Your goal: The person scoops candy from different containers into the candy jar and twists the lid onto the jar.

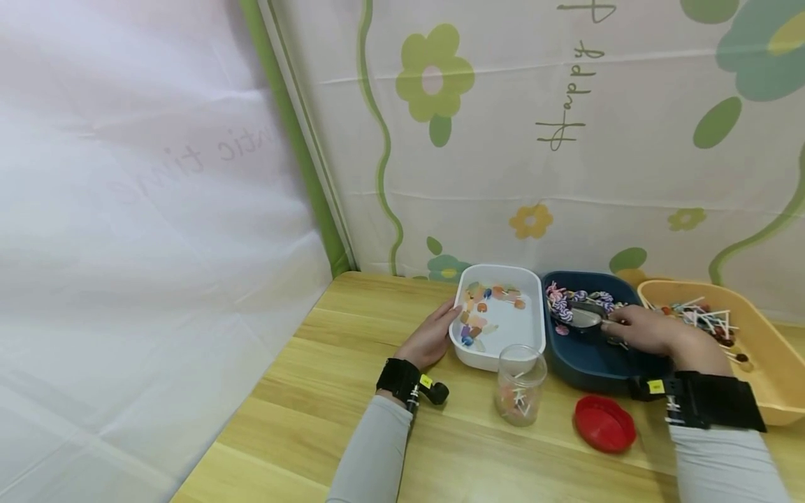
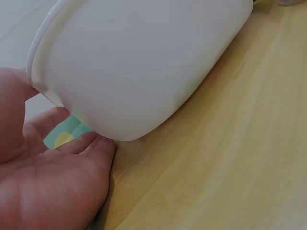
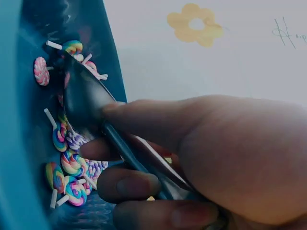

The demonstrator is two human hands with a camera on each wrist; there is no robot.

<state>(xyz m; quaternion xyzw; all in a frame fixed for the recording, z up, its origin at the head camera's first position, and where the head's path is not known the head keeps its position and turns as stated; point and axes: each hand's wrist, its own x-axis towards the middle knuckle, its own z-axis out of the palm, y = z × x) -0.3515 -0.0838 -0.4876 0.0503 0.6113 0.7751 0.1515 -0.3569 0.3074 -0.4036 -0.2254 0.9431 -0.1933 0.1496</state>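
Note:
At the left side of a white tray [image 1: 518, 325], my left hand [image 1: 430, 339] holds the rim, with its thumb on the edge and its fingers against the outer wall. Small colourful pieces [image 1: 476, 325] lie scattered in that tray. My right hand [image 1: 648, 332] grips the handle of a metal scoop [image 3: 88, 98] inside the dark blue tray [image 1: 606, 365]. Miniature swirl lollipops [image 3: 74, 165] with short white sticks lie around and under the scoop. Whatever is inside the scoop's bowl is mostly hidden in the right wrist view.
A clear plastic jar [image 1: 522, 384] with a few small pieces in it stands before the white tray. To its right lies a red lid [image 1: 605, 424]. A yellow tray [image 1: 770, 381] with more stick candies sits at the far right. A printed cloth [image 1: 465, 168] hangs behind the table.

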